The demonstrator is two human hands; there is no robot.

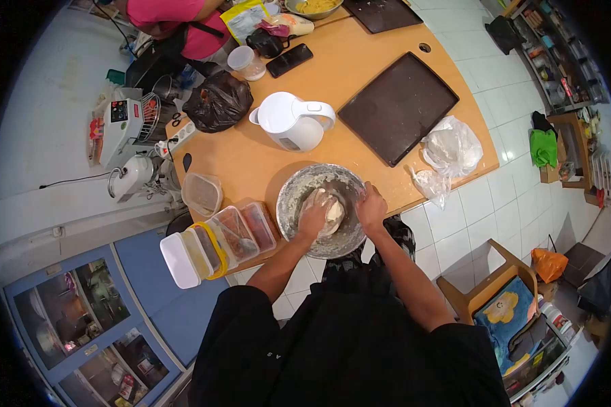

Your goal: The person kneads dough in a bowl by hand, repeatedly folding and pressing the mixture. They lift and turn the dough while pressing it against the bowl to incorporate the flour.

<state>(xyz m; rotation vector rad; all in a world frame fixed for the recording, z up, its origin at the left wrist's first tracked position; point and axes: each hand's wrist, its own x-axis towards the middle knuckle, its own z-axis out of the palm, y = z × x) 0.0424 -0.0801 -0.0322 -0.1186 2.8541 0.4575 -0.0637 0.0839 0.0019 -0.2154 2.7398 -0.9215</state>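
A large metal mixing bowl point(290, 186), its inner wall smeared with flour and dough, stands at the near edge of the wooden table. Inside it lies a pale lump of dough point(334, 211). My left hand point(313, 213) reaches into the bowl, its fingers closed against the dough and partly hidden by it. With my right hand point(371, 207) I grip the bowl's right rim. Just beyond the bowl is a white electric kettle point(284, 115).
A dark baking tray point(400, 105) and plastic bags point(453, 148) lie to the right. Lidded containers point(231, 234) and an open plastic tub point(202, 195) sit left. A black bag point(217, 102), phone point(290, 60) and another person point(173, 17) are farther back.
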